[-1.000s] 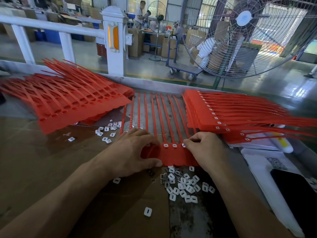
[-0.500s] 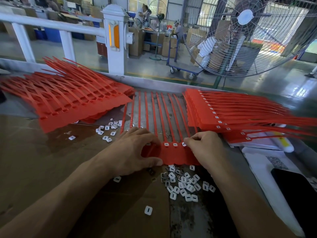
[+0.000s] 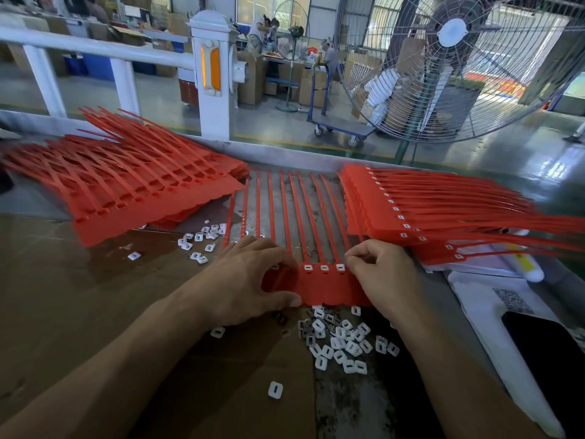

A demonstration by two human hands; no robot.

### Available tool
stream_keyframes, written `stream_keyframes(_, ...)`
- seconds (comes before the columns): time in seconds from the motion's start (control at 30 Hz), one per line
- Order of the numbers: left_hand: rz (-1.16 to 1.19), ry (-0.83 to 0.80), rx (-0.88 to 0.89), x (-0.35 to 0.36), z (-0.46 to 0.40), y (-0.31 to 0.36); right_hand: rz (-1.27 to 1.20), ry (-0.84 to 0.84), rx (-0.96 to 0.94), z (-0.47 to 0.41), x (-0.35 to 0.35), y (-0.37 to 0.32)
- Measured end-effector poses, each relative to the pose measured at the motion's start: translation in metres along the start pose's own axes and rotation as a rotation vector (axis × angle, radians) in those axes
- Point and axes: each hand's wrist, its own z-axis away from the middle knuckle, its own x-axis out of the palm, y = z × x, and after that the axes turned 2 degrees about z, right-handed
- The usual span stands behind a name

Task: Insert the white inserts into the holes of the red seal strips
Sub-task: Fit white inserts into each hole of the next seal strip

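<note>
A red seal strip sheet (image 3: 329,289) lies flat in front of me, its thin tails running away from me. Three white inserts (image 3: 324,268) sit in its row of holes. My left hand (image 3: 250,280) presses on the sheet's left part, fingers over the holes there and thumb along the front edge. My right hand (image 3: 380,274) is curled at the sheet's right end, thumb and fingertips pinched together over the holes, apparently on a white insert that is mostly hidden. A heap of loose inserts (image 3: 342,343) lies just below the sheet.
A stack of red strips with bare holes (image 3: 142,198) lies at the left, and a stack with inserts fitted (image 3: 411,213) at the right. More loose inserts (image 3: 202,240) are scattered left of the sheet. A white pad with a dark phone (image 3: 544,350) sits at the right edge. A large fan (image 3: 452,58) stands behind.
Both hands stay on the sheet in nearly the same places. Only the view shifts a little.
</note>
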Motion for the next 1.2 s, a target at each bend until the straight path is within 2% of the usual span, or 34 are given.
stream_keyframes(0.47, -0.018, 0.015, -0.017, 0.003, -0.002, 0.001, 0.33, -0.096, -0.167, 0.019, -0.018, -0.018)
stream_keyframes(0.77, -0.022, 0.017, -0.018, 0.003, -0.003, 0.001, 0.686, -0.17, -0.318, 0.022, -0.017, -0.032)
stream_keyframes(1.2, -0.021, 0.028, -0.014, 0.004, -0.002, 0.001, 0.768, -0.146, -0.426, 0.015, -0.008, -0.038)
